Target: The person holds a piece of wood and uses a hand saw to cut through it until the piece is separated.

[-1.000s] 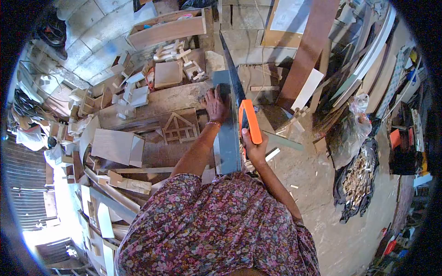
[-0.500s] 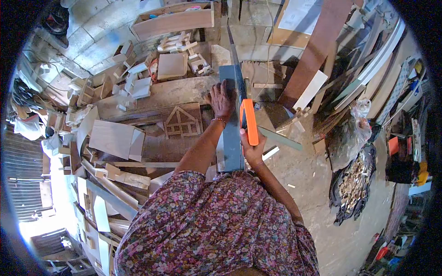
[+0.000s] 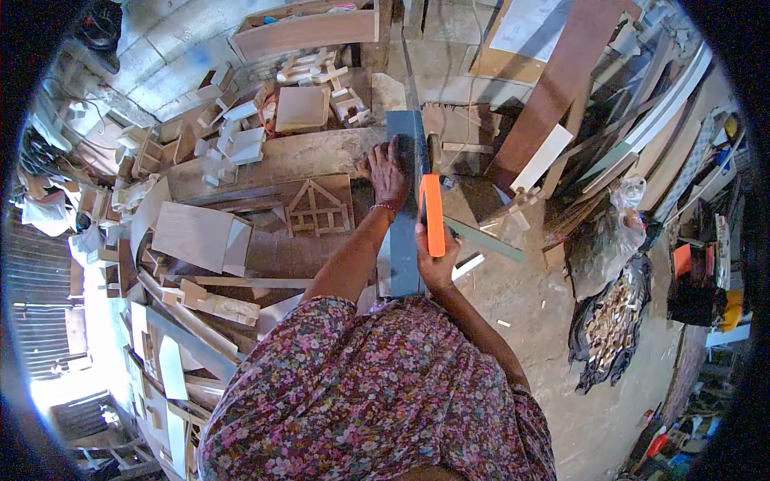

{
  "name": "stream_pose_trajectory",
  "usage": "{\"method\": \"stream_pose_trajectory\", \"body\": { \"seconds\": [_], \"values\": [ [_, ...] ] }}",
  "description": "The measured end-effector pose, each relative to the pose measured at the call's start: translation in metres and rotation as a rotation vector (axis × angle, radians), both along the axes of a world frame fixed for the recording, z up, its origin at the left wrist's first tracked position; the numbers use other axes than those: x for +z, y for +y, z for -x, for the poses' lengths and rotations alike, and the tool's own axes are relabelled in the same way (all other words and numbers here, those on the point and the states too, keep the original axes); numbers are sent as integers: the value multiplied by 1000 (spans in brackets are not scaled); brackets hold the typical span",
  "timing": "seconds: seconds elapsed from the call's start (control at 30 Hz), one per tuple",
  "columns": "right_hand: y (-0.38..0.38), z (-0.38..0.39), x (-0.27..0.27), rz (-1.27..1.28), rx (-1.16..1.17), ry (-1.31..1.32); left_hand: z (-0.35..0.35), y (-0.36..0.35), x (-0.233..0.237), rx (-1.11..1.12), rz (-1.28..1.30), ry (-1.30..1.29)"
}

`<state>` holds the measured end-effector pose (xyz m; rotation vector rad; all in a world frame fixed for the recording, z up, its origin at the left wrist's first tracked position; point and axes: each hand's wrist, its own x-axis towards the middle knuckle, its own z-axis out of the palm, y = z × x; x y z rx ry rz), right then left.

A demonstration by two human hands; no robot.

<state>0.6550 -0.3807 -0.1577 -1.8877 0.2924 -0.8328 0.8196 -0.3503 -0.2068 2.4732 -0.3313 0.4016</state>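
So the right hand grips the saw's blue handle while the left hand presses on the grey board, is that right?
Not quite: the head view shows that the saw's handle is orange. The right hand does grip it, and the left hand presses on the grey board.

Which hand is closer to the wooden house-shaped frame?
Left. The left hand is just right of the frame; the right hand, on the orange saw handle, is farther right.

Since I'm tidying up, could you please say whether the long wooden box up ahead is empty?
The wooden box isn't empty: blue and pink items show inside.
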Motion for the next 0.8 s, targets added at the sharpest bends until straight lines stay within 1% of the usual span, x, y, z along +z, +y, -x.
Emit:
{"method": "stream_pose_trajectory", "body": {
  "seconds": [0.07, 0.13, 0.17, 0.23, 0.27, 0.3, 0.37, 0.4, 0.43, 0.5, 0.53, 0.57, 0.63, 0.67, 0.7, 0.73, 0.77, 0.8],
  "values": [
    [2, 0, 4, -40, 16, 16, 0, 1, 0, 4, -18, 36],
    [4, 0, 8, 16, -1, 36, 3, 2, 6, -76, 67, 139],
    [6, 0, 7, 16, -10, 36, 3, 3, 3, -85, 66, 139],
    [10, 1, 11, 50, 47, 59, 7, 2, 12, -140, 42, 35],
    [9, 4, 14, -10, 95, 138, 7, -2, 16, -37, -379, 51],
    [8, 4, 11, -14, 77, 139, 1, -5, 9, -55, -382, 49],
    [4, 2, -2, 126, 143, 53, -27, -7, -8, -114, -412, -297],
    [0, 9, -6, 20, 227, 263, -34, -8, 1, -178, -260, -313],
    [2, 10, -10, 15, 213, 259, -44, -10, -1, -193, -262, -319],
    [3, 9, -16, 120, 152, 344, -70, -14, -12, -320, -329, -131],
    [1, 8, -16, 197, 157, 263, -110, -20, -76, -482, 599, 30],
    [0, 9, -16, 194, 148, 263, -122, -21, -88, -491, 597, 33],
    [0, 9, -16, 166, 156, 223, -133, -22, -96, -425, 356, -79],
    [0, 9, -16, 164, 153, 223, -74, -21, 14, -192, -334, 18],
    [-1, 9, -15, 128, 133, 150, -79, -21, 4, -193, -336, 17],
    [-1, 8, -14, 93, 115, 75, -91, -21, -16, -149, -359, -81],
    [-1, 8, -6, 92, 116, 72, -98, -20, -26, -104, -382, -180],
    [-3, 10, 7, 46, 83, 47, -94, -19, -17, -102, -383, -183]
  ]
}}
